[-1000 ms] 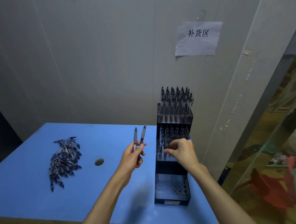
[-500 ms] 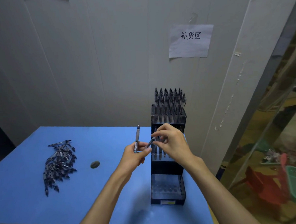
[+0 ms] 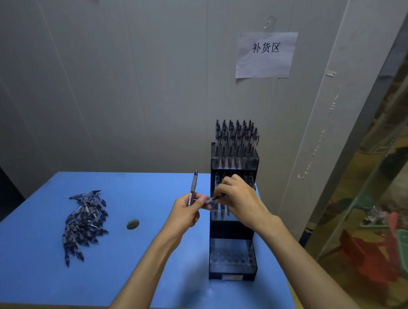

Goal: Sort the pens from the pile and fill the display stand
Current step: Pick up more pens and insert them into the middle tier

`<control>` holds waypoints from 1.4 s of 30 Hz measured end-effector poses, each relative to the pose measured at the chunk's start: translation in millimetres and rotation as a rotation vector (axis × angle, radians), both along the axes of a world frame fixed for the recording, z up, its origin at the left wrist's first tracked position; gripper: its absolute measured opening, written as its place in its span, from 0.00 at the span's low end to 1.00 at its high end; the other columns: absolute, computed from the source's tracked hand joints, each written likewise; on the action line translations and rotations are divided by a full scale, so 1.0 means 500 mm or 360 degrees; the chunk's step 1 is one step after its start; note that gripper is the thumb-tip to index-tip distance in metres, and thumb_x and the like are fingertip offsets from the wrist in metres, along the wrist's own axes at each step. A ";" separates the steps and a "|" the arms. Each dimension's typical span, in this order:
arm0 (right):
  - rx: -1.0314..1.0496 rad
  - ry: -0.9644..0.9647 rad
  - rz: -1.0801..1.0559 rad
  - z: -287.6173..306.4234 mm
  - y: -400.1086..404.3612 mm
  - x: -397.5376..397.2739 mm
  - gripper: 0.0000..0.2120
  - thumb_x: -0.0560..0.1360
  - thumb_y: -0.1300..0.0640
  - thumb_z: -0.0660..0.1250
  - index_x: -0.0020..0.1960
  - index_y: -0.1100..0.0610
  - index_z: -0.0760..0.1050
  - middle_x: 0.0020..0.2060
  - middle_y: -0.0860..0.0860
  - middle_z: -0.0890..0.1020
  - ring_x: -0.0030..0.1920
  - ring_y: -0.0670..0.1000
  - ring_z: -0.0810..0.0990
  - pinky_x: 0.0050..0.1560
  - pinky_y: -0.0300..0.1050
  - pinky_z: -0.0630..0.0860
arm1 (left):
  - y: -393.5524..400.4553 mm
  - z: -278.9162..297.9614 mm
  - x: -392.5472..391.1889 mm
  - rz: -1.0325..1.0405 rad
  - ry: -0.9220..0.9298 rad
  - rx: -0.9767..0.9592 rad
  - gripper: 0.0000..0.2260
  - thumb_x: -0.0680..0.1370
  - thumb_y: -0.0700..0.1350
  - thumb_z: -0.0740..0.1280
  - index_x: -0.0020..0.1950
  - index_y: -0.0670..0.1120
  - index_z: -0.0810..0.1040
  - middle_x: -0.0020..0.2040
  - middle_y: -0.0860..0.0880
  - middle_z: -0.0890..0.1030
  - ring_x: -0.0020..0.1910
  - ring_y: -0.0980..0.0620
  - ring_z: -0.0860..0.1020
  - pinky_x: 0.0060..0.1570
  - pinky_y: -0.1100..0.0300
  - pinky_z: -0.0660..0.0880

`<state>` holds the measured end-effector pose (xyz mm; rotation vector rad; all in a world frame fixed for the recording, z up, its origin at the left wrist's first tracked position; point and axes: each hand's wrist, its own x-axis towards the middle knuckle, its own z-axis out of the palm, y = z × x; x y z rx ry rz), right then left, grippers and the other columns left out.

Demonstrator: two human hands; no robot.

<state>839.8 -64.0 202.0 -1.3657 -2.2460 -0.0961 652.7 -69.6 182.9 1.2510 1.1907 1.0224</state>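
Observation:
A black tiered display stand (image 3: 232, 256) stands at the right of the blue table (image 3: 39, 276). Its top tier is full of upright pens (image 3: 235, 138), its middle tier holds several, and its bottom tier shows bare holes. A pile of dark pens (image 3: 83, 222) lies at the table's left. My left hand (image 3: 184, 212) holds one pen upright (image 3: 193, 188). My right hand (image 3: 241, 199) pinches a second pen (image 3: 216, 198), which lies almost level between both hands in front of the middle tier.
A small dark round object (image 3: 132, 224) lies on the table between the pile and my hands. A white wall with a paper sign (image 3: 265, 54) stands behind the stand. Red and green plastic items (image 3: 392, 250) sit on the floor at the right.
My right hand left the middle tier, reached over to my left hand and took hold of one of its two pens, tipping it sideways. The other pen stays upright in the left hand.

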 end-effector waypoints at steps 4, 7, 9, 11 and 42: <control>0.0047 0.0095 -0.0008 -0.005 -0.004 0.017 0.03 0.77 0.58 0.70 0.50 0.54 0.77 0.44 0.46 0.74 0.45 0.47 0.69 0.41 0.48 0.75 | 0.007 0.010 -0.005 0.0062 -0.0088 0.0024 0.16 0.85 0.54 0.60 0.53 0.46 0.83 0.41 0.47 0.84 0.27 0.55 0.66 0.25 0.67 0.62; 0.0010 0.0361 -0.0063 -0.006 -0.001 0.031 0.02 0.79 0.57 0.68 0.51 0.54 0.76 0.45 0.45 0.76 0.46 0.47 0.73 0.46 0.45 0.75 | 0.015 0.009 -0.012 0.0094 -0.0108 0.0025 0.15 0.86 0.52 0.58 0.53 0.44 0.80 0.38 0.47 0.79 0.27 0.56 0.65 0.25 0.67 0.61; -0.0045 0.0580 -0.0152 -0.009 0.003 0.039 0.03 0.79 0.56 0.68 0.52 0.53 0.76 0.44 0.44 0.78 0.45 0.44 0.77 0.48 0.42 0.77 | 0.018 0.002 -0.018 0.0105 -0.0092 0.0028 0.14 0.86 0.50 0.56 0.52 0.44 0.77 0.37 0.47 0.76 0.26 0.56 0.64 0.25 0.66 0.61; -0.0115 0.0759 -0.0258 -0.012 0.004 0.045 0.04 0.77 0.56 0.71 0.50 0.54 0.77 0.41 0.43 0.80 0.42 0.42 0.80 0.46 0.40 0.79 | 0.020 -0.005 -0.023 0.0122 -0.0038 0.0027 0.12 0.87 0.49 0.56 0.51 0.45 0.77 0.38 0.47 0.75 0.27 0.56 0.64 0.26 0.66 0.61; -0.0474 0.0660 -0.0583 -0.085 0.015 0.050 0.07 0.73 0.54 0.76 0.49 0.57 0.86 0.41 0.49 0.87 0.43 0.45 0.83 0.51 0.42 0.81 | 0.008 -0.024 -0.018 0.0106 0.0047 0.0094 0.11 0.86 0.50 0.58 0.57 0.52 0.80 0.42 0.49 0.71 0.31 0.55 0.63 0.28 0.65 0.61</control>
